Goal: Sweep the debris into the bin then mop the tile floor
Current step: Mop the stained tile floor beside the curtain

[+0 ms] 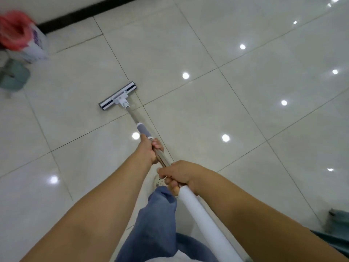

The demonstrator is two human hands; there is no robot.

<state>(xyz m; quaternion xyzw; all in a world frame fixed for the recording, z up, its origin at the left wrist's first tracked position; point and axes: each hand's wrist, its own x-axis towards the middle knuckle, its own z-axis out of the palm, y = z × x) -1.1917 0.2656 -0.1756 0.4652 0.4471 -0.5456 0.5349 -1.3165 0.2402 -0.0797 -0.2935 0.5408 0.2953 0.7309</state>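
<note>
Definitely in the mopping half of the job, judging by the tool. Nearest: blue trouser leg (158, 214) and the toe of a shoe (158, 181) right under the arms. Just above that, right hand (181, 174) curled tight round the mop handle (204, 220), right at the join of the fat white sleeve and the metal pole. Further down the pole, left hand (149, 151) wrapped round it too, just short of the grey collar (143, 130). Both fists closed on the pole, no spread fingers.

Beyond that, flat mop head (118, 97) down on the tile floor (245, 129), close to a grout crossing, angled toward the upper left.

Far corner, top left: bin (18, 35) with a red liner near the dark skirting (85, 14), pretty blurry, plus something green (13, 76) just beside it. Dustpan maybe, can't tell.

No debris spotted anywhere on the glossy tiles, so probably past the sweeping.

Next up, most likely: push or pull the head in straight passes, keep it flat, overlap the lanes, work toward the bin corner without knocking it. Wet tile with feet that close, so mind the footing.
</note>
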